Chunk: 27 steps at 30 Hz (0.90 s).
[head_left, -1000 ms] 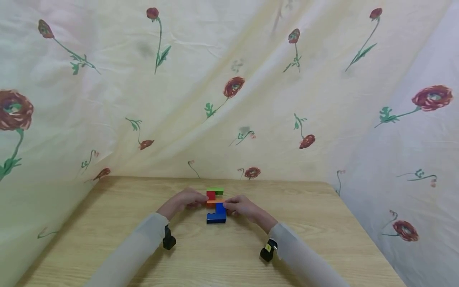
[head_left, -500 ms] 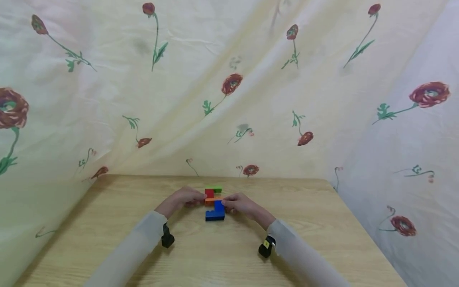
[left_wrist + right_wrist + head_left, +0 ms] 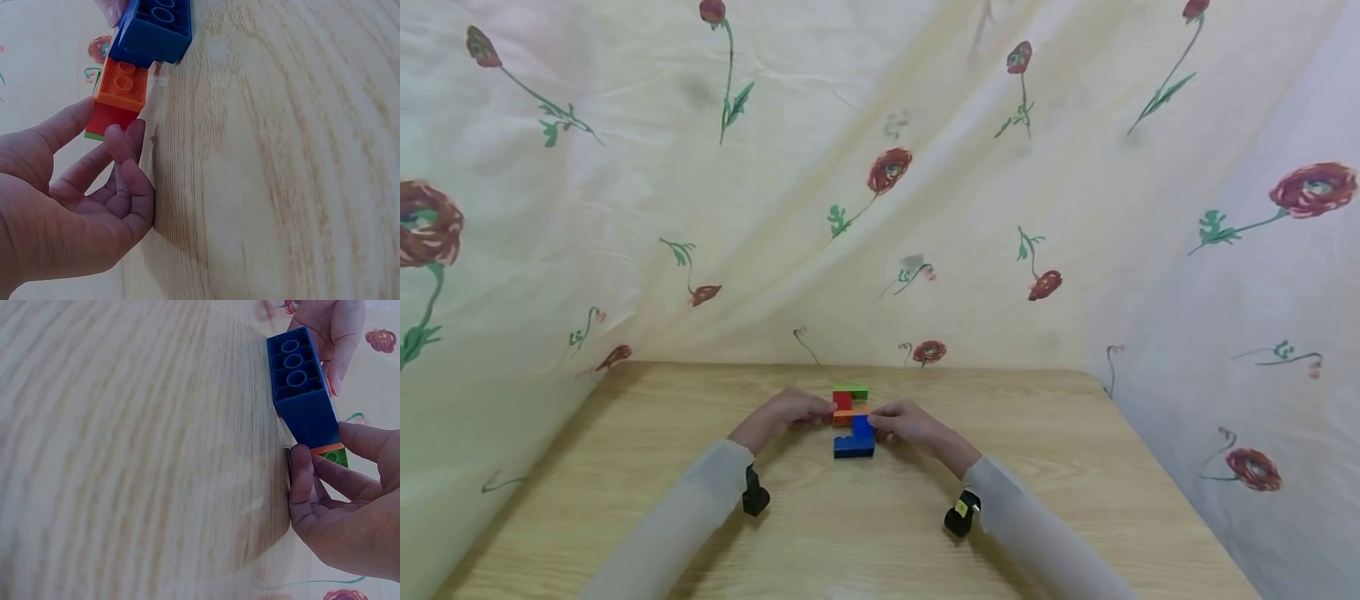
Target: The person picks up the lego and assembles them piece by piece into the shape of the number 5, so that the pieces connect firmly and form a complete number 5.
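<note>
Several toy building bricks are joined in a zigzag chain on the wooden table. A green brick (image 3: 856,392) is at the far end, then a red brick (image 3: 842,401), an orange brick (image 3: 844,419), a blue brick (image 3: 862,427) and another blue brick (image 3: 853,449) nearest me. My left hand (image 3: 793,408) pinches the chain from the left at the red brick, thumb right at the orange edge (image 3: 122,87). From the right, my right hand (image 3: 910,422) pinches the farther blue brick. Hollow undersides of the nearer blue brick (image 3: 294,362) face the wrist cameras.
The light wooden table (image 3: 850,533) extends around the bricks on all sides. A flower-patterned cloth (image 3: 775,208) hangs behind it and along both sides. Small black cameras (image 3: 756,493) are strapped to both wrists.
The head view shifts slightly, so the table and bricks sit a little higher in the picture. Both hands keep their hold on the bricks.
</note>
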Each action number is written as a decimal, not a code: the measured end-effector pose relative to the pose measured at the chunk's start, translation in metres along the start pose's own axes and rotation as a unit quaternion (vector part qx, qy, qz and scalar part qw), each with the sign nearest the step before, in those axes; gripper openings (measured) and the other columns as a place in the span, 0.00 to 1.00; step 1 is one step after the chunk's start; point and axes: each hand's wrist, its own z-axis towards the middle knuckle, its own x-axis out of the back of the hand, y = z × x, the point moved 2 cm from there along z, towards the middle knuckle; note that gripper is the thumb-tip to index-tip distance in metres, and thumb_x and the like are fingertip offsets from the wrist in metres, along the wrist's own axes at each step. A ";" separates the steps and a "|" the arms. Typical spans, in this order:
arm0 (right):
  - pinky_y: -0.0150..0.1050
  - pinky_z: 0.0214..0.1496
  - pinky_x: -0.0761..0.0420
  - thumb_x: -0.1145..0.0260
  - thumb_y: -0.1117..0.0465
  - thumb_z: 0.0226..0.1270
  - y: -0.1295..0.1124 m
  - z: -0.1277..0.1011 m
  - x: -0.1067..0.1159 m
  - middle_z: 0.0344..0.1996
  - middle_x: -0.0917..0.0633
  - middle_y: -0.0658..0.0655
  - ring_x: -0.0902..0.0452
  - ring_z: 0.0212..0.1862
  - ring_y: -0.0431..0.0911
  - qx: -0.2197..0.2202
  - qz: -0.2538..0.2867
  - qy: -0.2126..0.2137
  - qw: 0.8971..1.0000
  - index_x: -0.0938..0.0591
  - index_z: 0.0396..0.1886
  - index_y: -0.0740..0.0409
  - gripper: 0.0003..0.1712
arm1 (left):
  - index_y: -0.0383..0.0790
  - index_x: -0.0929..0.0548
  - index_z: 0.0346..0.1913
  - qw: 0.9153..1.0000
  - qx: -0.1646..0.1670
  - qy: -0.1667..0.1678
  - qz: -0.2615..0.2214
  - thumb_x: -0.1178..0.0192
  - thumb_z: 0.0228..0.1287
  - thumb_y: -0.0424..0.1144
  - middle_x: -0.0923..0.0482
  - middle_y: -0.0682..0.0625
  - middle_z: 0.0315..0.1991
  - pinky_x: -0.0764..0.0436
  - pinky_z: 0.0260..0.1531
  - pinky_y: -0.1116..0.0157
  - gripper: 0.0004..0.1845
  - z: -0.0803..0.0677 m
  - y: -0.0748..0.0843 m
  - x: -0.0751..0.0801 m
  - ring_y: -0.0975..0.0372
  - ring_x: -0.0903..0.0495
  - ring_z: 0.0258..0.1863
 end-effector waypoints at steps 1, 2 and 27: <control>0.35 0.46 0.22 0.42 0.55 0.80 0.000 0.000 0.000 0.44 0.14 0.55 0.23 0.43 0.45 0.001 -0.002 0.001 1.000 0.18 0.61 0.64 0.21 | 0.38 0.11 0.38 1.000 0.000 0.000 0.002 0.30 0.65 0.47 0.21 0.53 0.27 0.26 0.34 0.69 0.13 0.000 0.000 0.000 0.61 0.25 0.30; 0.35 0.45 0.22 0.42 0.55 0.80 -0.001 0.000 0.000 0.43 0.14 0.55 0.22 0.42 0.45 0.001 -0.002 0.001 1.000 0.18 0.61 0.64 0.21 | 0.39 0.11 0.38 1.000 0.002 0.000 0.002 0.30 0.65 0.47 0.20 0.53 0.27 0.26 0.34 0.69 0.13 0.000 0.000 0.001 0.61 0.25 0.31; 0.34 0.42 0.23 0.41 0.56 0.79 -0.003 0.005 -0.004 0.41 0.13 0.54 0.22 0.40 0.45 -0.017 -0.021 0.026 0.999 0.17 0.60 0.63 0.19 | 0.34 0.10 0.46 1.000 -0.007 0.010 0.000 0.29 0.63 0.39 0.18 0.54 0.26 0.25 0.32 0.70 0.13 0.000 0.003 -0.001 0.63 0.23 0.29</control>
